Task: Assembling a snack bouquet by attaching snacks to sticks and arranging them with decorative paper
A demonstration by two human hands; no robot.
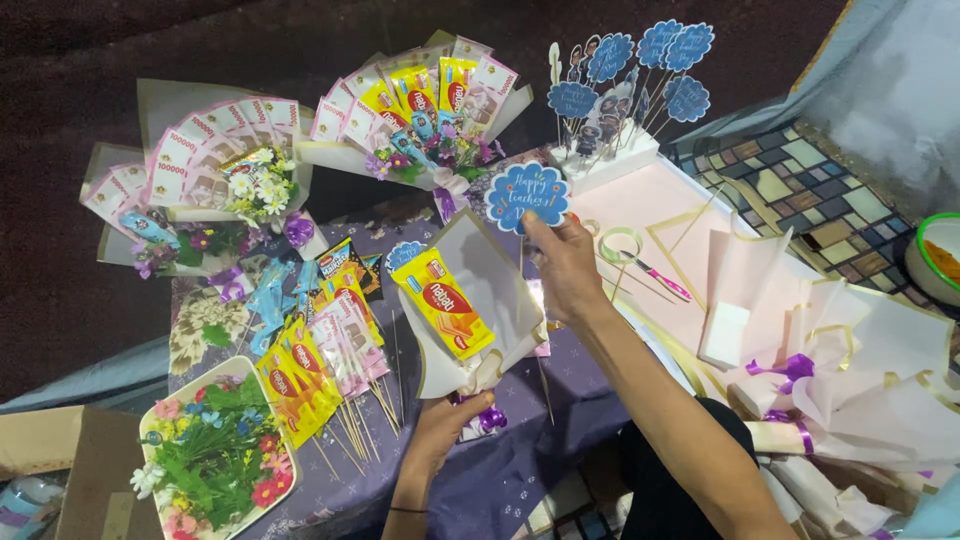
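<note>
Head view: left hand [440,430] at 6 o'clock grips the base of a cream paper bouquet [480,310] holding 1 yellow snack pack [443,302], right hand [565,265] pinches a blue scalloped topper [527,196] at its 1 o'clock edge, 2 finished bouquets [420,110] toward 11 o'clock.

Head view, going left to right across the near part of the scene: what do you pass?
Flower tray → skewered snack packs → left hand gripping the bouquet → right hand holding a blue tag → pink-handled scissors → ribboned paper wraps.
</note>
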